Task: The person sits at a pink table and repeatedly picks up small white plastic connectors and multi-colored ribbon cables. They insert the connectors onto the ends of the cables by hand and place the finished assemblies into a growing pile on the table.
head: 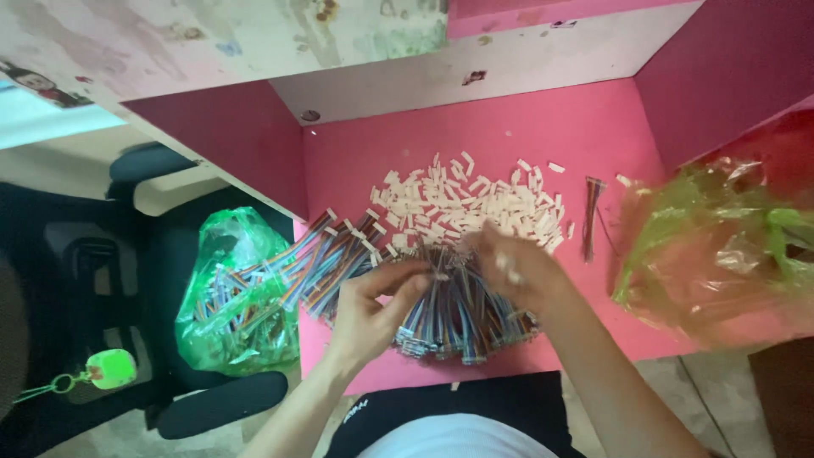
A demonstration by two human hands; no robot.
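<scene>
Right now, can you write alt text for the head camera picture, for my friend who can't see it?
Two bare hands, left hand and right hand, meet over a heap of short rainbow-coloured ribbon cables on a pink tabletop. Behind the heap lies a pile of small cream plastic connectors. A green plastic bag of more cables sits at the left, and a crumpled clear-green bag at the right.

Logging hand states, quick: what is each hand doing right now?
Left hand: fingers curled, pinching a multicoloured ribbon cable over the cable pile.
Right hand: blurred, at the same cable; grip cannot be told.

Bare forearms, no sleeves or rings; dark garment with small white mark
</scene>
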